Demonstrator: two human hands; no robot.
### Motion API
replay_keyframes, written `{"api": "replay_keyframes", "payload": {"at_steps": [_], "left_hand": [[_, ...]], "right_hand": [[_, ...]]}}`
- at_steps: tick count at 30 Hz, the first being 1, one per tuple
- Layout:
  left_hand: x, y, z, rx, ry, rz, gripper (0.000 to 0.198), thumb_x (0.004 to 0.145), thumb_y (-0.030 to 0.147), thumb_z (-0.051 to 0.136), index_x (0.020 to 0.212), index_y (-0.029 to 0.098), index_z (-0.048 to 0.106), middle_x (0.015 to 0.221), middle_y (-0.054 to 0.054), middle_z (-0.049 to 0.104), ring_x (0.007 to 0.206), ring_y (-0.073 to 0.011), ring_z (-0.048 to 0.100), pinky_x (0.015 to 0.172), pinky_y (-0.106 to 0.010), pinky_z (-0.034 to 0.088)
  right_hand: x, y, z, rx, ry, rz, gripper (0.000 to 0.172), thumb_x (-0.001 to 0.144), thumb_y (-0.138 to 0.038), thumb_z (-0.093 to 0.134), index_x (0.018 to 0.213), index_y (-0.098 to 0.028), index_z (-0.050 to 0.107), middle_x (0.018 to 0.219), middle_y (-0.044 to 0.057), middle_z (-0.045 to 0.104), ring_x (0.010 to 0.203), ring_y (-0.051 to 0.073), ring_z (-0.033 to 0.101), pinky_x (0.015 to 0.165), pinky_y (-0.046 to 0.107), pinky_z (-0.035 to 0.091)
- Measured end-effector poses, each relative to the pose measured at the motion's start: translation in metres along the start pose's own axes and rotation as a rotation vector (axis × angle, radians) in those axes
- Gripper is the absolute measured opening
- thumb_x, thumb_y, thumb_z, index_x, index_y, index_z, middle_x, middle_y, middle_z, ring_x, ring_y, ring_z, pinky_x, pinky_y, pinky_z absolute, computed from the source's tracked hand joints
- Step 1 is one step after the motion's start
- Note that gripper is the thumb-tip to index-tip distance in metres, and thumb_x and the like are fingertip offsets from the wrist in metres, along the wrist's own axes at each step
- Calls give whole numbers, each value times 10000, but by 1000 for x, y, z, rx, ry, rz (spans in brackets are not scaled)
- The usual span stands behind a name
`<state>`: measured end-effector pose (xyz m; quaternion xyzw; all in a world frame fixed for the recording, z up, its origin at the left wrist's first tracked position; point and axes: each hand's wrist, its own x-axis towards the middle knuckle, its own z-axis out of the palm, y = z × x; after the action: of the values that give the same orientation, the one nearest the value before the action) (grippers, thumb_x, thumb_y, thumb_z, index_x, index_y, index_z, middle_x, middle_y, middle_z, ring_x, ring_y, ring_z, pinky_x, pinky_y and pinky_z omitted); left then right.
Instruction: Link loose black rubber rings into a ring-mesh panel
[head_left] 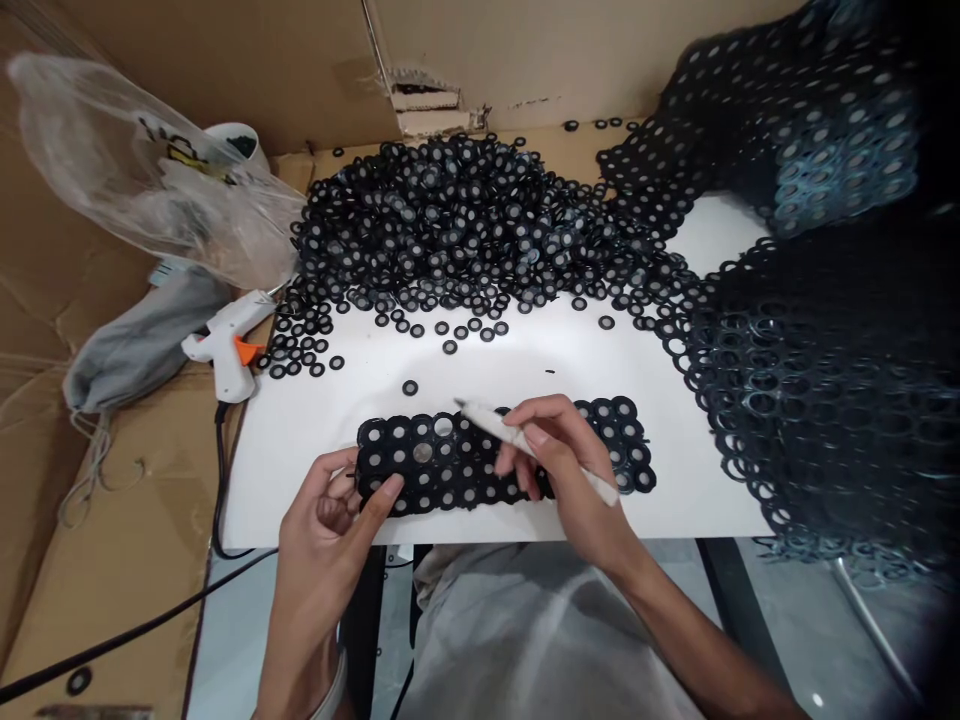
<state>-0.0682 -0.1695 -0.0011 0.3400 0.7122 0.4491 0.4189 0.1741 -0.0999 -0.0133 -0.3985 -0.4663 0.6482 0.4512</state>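
A rectangular panel of joined black rings (448, 475) lies at the front edge of the white board. My left hand (330, 520) pinches the panel's left end, thumb on top and fingers at its side. In my right hand (562, 450) is a white pen-like tool (499, 428) with a dark tip, held slanting over the panel's middle. The tip points up and left, above the panel's upper edge. My right fingers hide part of the rings below them. One loose black ring (410, 388) lies just beyond the panel.
Behind the panel rises a big heap of loose black rings (457, 220). Large sheets of joined rings (825, 370) drape over the right side. At the left are a white glue gun (234, 345) with an orange trigger, a grey cloth pouch (142, 340) and a clear plastic bag (150, 170).
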Motion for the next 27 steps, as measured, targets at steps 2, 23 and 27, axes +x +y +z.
{"api": "replay_keyframes", "payload": {"at_steps": [2, 23, 27], "left_hand": [[-2, 1, 0, -25, -16, -2, 450, 867, 406, 959, 1203, 248, 704, 1029, -32, 846, 945, -175, 782, 868, -223, 609], [-16, 11, 7, -5, -8, -10, 637, 745, 366, 1033, 1233, 277, 633, 1007, -34, 811, 893, -218, 785, 783, -276, 659], [-16, 7, 17, 60, 67, -2, 611, 744, 377, 1030, 1194, 267, 631, 960, -22, 796, 845, -196, 774, 732, -251, 659]], "right_hand": [[3, -2, 2, -132, -51, -88, 238, 1198, -303, 500, 1186, -298, 738, 1049, 22, 767, 861, 167, 693, 742, 308, 544], [7, 3, 6, -564, -215, -268, 56, 1123, -233, 675, 1089, -243, 632, 1076, 46, 707, 1049, 225, 700, 891, 351, 548], [5, 3, 5, -566, -228, -262, 55, 1127, -200, 654, 1102, -244, 631, 1098, 44, 710, 1073, 222, 698, 909, 353, 546]]}}
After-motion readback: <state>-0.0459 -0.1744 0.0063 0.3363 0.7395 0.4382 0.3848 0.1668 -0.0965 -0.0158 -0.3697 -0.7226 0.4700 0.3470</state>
